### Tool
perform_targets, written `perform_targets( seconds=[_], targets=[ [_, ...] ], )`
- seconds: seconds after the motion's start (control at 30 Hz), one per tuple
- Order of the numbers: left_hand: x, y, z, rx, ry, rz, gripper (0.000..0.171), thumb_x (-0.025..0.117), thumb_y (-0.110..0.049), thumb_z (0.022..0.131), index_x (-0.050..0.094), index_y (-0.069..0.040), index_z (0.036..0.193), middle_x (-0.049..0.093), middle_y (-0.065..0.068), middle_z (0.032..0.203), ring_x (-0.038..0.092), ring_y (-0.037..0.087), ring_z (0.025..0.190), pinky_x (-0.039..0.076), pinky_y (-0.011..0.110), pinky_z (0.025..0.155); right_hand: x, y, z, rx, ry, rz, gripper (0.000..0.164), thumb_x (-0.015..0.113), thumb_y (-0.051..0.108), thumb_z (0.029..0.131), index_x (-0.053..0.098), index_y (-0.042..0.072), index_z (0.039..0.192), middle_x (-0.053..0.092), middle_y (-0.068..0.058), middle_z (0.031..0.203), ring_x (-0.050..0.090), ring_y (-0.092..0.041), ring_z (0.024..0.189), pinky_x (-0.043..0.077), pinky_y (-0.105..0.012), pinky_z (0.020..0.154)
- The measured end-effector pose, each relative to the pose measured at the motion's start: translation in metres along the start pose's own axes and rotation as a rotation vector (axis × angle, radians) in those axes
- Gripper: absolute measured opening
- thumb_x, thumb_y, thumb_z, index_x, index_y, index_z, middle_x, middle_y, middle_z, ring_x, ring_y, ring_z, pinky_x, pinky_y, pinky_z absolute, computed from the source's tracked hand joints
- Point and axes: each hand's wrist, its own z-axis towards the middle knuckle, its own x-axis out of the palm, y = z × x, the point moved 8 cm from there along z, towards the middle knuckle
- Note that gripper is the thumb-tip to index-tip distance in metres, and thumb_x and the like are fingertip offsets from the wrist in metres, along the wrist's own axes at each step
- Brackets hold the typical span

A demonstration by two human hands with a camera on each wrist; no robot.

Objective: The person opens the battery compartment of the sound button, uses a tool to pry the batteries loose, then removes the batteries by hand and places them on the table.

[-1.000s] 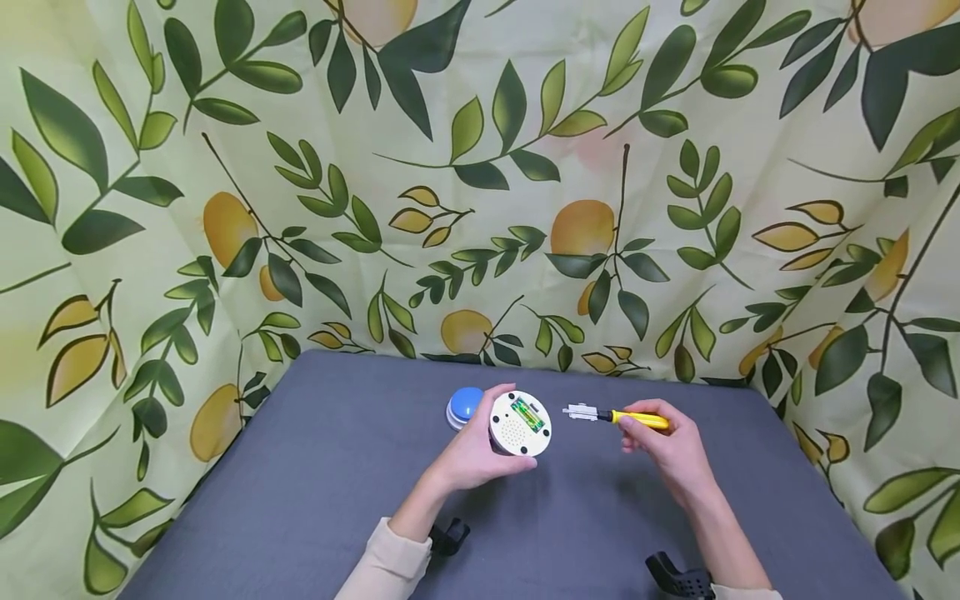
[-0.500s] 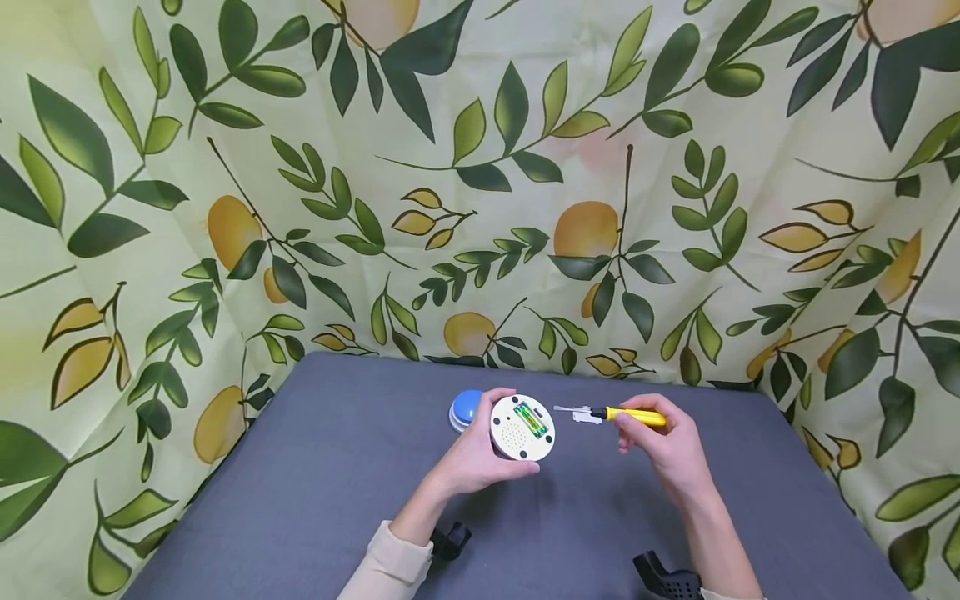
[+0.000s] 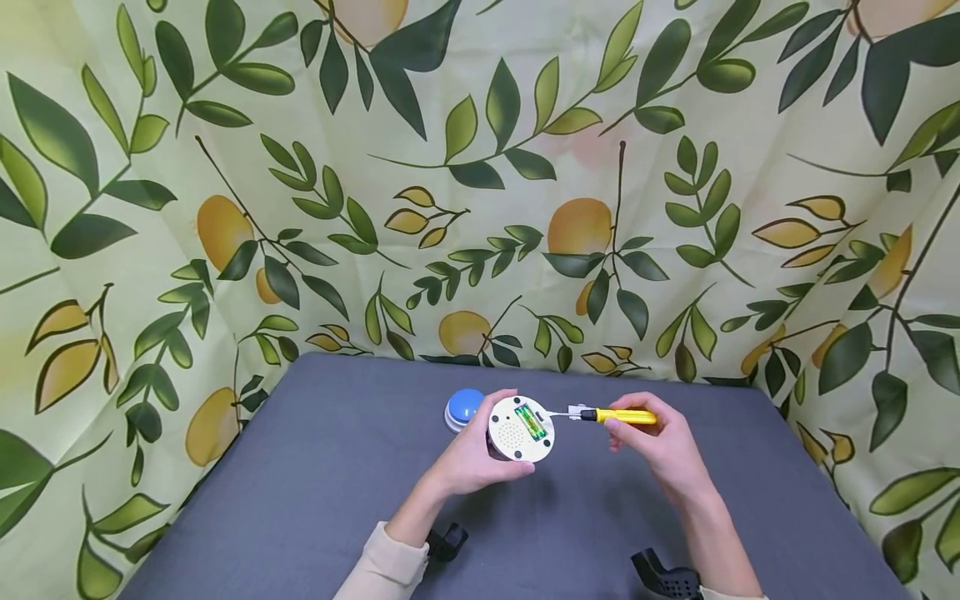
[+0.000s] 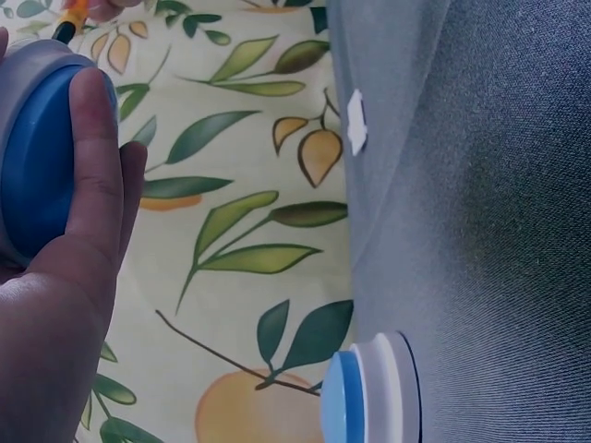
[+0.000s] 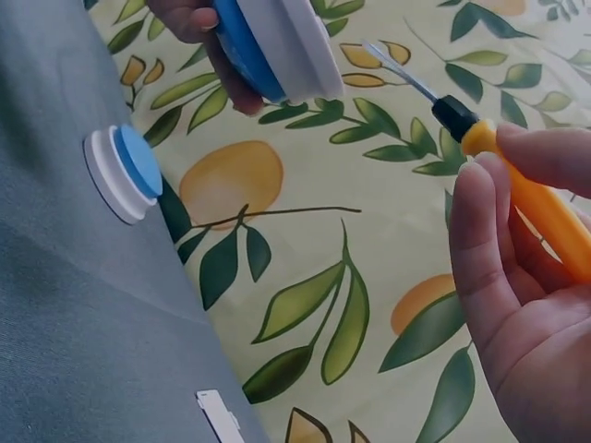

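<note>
Two hands are presented in front of the body, held well apart and both occupied. The left hand (image 3: 476, 457) is extended from the lower left and clamped round the rim of a blue-and-white button device (image 3: 514, 437), thumb below and fingers above and behind. The device is held up off the surface (image 3: 337, 483), its white underside turned towards the head camera. The right hand (image 3: 663, 442) is extended from the lower right, its thumb and fingers closed on the yellow handle of one screwdriver (image 3: 630, 417). The shaft is pointed leftward at the device's edge; whether contact is made cannot be told.

On the underside, four large dark pads are counted at the margin, and batteries (image 3: 531, 422) are exposed in an uncovered compartment; their number cannot be read with certainty.

Two button devices are counted in all: one gripped, and a second button device (image 3: 466, 406) resting blue side up on the surface behind the left hand. One small white cover (image 5: 219, 417) is found lying on the surface. Two black wrist fittings (image 3: 448, 543) are noted, one per arm. Beyond, a leaf-and-fruit-patterned cloth (image 3: 495, 212) is hung.
</note>
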Motion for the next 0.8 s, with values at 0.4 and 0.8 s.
perform_targets(
  seconds=[0.4,0.8],
  targets=[
    [-0.0005,-0.0014,-0.0005,0.019,0.019,-0.004,0.096,0.087,-0.021,0.077,0.031,-0.024,0.154,0.051,0.001,0.134,0.055,0.017,0.116,0.043,0.028,0.1,0.0021,0.0029,-0.0032,-0.014,0.133,-0.046,0.014,0.068,0.001,0.095,0.063,-0.005,0.107,0.06,-0.014,0.072,0.057,-0.024,0.055,0.054,-0.038,0.051],
    [0.0046,-0.0013,-0.0012,0.032,0.062,-0.09,0.092,0.085,-0.014,0.078,0.03,-0.015,0.151,0.049,0.008,0.136,0.059,0.017,0.113,0.05,0.026,0.095,0.0002,-0.0017,-0.0018,0.046,0.071,-0.016,0.016,0.069,0.004,0.095,0.057,-0.003,0.102,0.061,-0.012,0.068,0.054,-0.022,0.047,0.052,-0.034,0.043]
  ],
)
